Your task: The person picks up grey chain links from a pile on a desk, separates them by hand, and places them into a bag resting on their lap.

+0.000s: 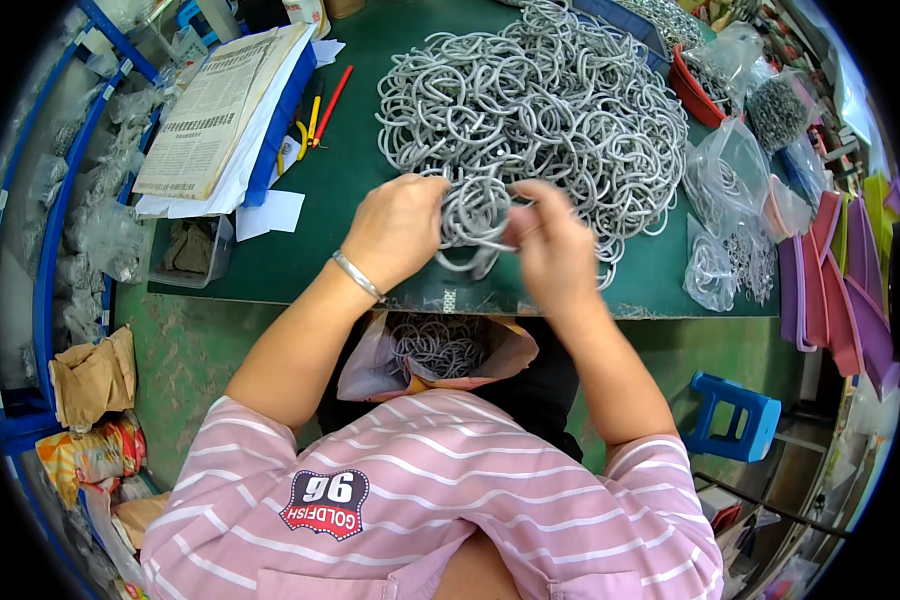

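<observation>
A big heap of silver metal hooks (pixel 540 110) covers the back of the green table (pixel 310 260). My left hand (pixel 400 228) wears a thin bracelet and grips a bunch of the hooks (pixel 470 215) near the table's front edge. My right hand (pixel 550 240) is blurred and pinches at the same bunch from the right side. Below the table edge, on my lap, an open pink plastic bag (pixel 440 350) holds more of the same hooks.
A stack of newspaper and white sheets (pixel 220 110) lies on a blue tray at the left, with red and yellow pens (pixel 320 110) beside it. Clear bags of metal parts (pixel 730 200) and purple foam sheets (pixel 850 290) crowd the right. A blue stool (pixel 735 415) stands on the floor.
</observation>
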`<state>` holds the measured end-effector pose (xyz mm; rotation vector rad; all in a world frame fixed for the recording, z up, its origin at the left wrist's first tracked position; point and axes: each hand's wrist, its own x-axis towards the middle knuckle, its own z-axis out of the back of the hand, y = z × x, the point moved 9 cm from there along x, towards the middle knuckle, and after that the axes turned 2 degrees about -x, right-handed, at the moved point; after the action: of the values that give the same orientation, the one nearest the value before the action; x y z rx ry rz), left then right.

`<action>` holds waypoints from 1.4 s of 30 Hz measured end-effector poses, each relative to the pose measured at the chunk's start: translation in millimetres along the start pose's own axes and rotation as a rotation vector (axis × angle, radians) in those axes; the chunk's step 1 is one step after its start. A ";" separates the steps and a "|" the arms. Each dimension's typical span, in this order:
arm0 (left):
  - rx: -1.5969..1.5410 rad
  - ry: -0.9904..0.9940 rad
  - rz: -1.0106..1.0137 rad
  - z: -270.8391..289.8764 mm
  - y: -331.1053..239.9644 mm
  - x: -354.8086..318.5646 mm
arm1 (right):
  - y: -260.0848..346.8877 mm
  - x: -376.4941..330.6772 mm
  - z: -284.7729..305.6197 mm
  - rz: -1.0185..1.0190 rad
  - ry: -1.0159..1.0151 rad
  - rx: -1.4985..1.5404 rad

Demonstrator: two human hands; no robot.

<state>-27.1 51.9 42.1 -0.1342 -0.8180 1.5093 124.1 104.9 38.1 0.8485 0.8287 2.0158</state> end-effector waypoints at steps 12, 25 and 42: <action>-0.655 0.014 0.743 -43.3 50.3 -57.0 | -61.6 -26.2 -4.0 -0.217 -0.232 0.649; -0.975 0.212 0.955 -73.4 65.7 -84.8 | -60.6 -62.7 -8.8 -0.330 0.002 0.653; -0.120 0.111 -0.032 -56.7 -10.9 -65.5 | -88.0 -61.4 -24.7 -0.473 0.194 0.231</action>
<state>22.3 13.9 -19.0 -0.2901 -0.8175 1.4100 169.1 89.5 -61.2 0.5179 1.2610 1.6170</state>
